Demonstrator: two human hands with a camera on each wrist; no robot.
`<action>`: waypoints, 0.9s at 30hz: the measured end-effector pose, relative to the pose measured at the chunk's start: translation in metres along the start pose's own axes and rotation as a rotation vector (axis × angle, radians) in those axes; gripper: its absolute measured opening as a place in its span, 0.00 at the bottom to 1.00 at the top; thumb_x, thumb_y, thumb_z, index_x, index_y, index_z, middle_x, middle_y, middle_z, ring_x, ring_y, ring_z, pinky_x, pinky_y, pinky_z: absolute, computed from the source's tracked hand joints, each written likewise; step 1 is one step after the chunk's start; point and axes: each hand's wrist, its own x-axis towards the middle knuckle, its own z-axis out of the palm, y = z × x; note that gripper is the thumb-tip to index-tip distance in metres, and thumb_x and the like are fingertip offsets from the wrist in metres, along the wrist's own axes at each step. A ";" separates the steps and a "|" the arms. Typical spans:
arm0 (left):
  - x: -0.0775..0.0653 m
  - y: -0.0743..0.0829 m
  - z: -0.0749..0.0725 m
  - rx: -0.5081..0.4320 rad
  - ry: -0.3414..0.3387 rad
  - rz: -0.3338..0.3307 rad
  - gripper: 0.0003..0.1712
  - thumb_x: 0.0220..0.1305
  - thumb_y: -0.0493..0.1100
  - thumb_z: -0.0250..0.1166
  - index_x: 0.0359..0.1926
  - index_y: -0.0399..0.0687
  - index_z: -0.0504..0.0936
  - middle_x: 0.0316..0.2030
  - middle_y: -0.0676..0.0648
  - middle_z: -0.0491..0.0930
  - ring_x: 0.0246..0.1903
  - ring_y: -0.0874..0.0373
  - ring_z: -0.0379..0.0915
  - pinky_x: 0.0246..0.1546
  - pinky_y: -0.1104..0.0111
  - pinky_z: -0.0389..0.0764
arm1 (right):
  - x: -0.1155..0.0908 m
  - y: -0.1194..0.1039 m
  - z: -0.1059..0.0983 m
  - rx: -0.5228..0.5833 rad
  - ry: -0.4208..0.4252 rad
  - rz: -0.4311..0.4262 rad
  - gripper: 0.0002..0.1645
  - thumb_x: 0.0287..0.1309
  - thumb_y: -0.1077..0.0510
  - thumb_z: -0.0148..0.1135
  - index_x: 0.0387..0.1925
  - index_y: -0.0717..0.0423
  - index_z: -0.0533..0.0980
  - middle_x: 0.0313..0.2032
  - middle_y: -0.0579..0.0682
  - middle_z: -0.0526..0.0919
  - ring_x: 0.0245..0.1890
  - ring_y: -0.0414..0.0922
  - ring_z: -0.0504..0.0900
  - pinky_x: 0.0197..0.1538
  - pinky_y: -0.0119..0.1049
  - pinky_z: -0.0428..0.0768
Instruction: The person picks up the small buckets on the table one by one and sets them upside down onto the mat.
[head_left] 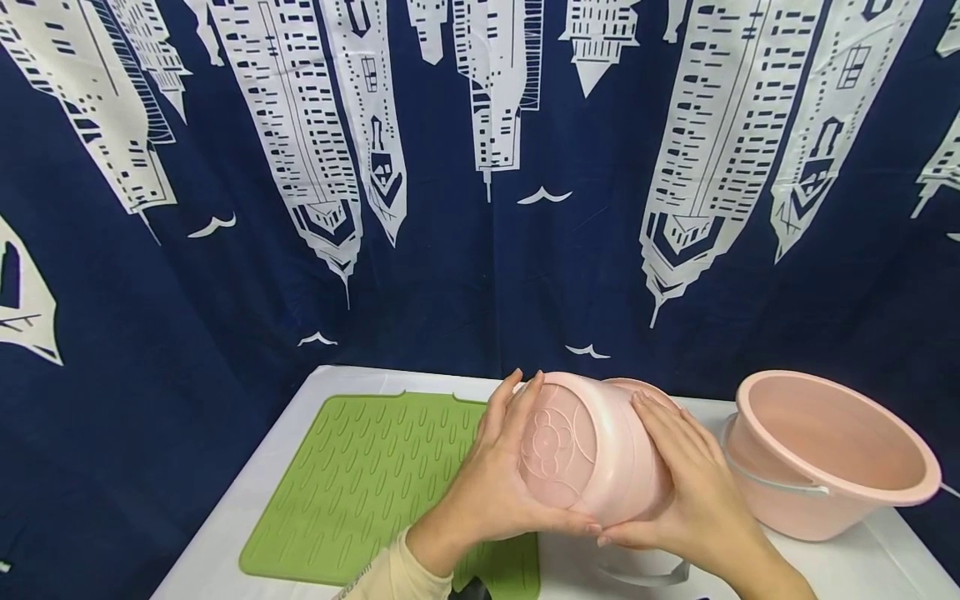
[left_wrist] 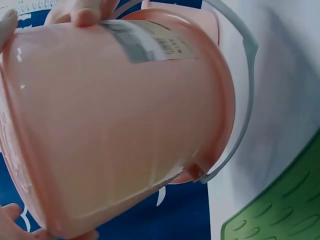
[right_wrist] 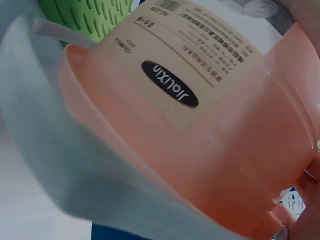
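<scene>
Both hands hold a small pink bucket [head_left: 630, 458] tipped on its side above the white table. Its base, with a raised flower-like pattern, faces left and toward me. My left hand [head_left: 491, 487] grips the base end, fingers over the top edge and thumb beneath. Around the side wall curls my right hand [head_left: 693, 492], its thumb close to the left thumb. In the left wrist view a grey handle [left_wrist: 251, 85] swings out past the flared rim. The right wrist view shows a paper label [right_wrist: 200, 65] with a dark oval logo stuck to the wall. The bucket's inside is hidden.
A larger pink bucket [head_left: 795, 512] with a pale handle stands upright at the table's right side. On the left lies a green ridged mat [head_left: 360, 483]. Behind the white table [head_left: 225, 525] hangs a navy curtain [head_left: 450, 300] printed with white buildings.
</scene>
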 end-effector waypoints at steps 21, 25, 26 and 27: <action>-0.006 -0.028 0.002 -0.513 0.018 0.060 0.85 0.34 0.41 0.89 0.80 0.66 0.35 0.78 0.54 0.43 0.75 0.53 0.45 0.72 0.55 0.57 | -0.019 -0.007 0.017 0.584 0.117 0.338 0.82 0.13 0.77 0.86 0.78 0.53 0.57 0.64 0.48 0.72 0.54 0.39 0.73 0.57 0.23 0.69; -0.006 -0.026 0.002 -0.600 -0.017 0.012 0.87 0.31 0.33 0.88 0.80 0.72 0.34 0.77 0.57 0.50 0.73 0.56 0.52 0.73 0.58 0.53 | -0.019 -0.013 0.022 0.603 0.103 0.375 0.81 0.14 0.76 0.86 0.78 0.50 0.57 0.66 0.47 0.71 0.61 0.40 0.69 0.62 0.23 0.64; -0.006 -0.025 0.002 -0.621 -0.021 0.003 0.88 0.31 0.31 0.87 0.79 0.73 0.35 0.77 0.57 0.51 0.72 0.56 0.54 0.73 0.59 0.52 | -0.019 -0.014 0.023 0.609 0.099 0.386 0.80 0.15 0.76 0.85 0.77 0.49 0.57 0.66 0.47 0.71 0.61 0.40 0.68 0.62 0.23 0.63; -0.006 -0.025 0.002 -0.640 -0.023 -0.004 0.88 0.30 0.29 0.87 0.79 0.74 0.35 0.76 0.57 0.52 0.72 0.56 0.55 0.73 0.60 0.52 | -0.019 -0.016 0.024 0.619 0.093 0.393 0.80 0.16 0.76 0.85 0.77 0.49 0.57 0.66 0.47 0.70 0.63 0.40 0.67 0.63 0.23 0.62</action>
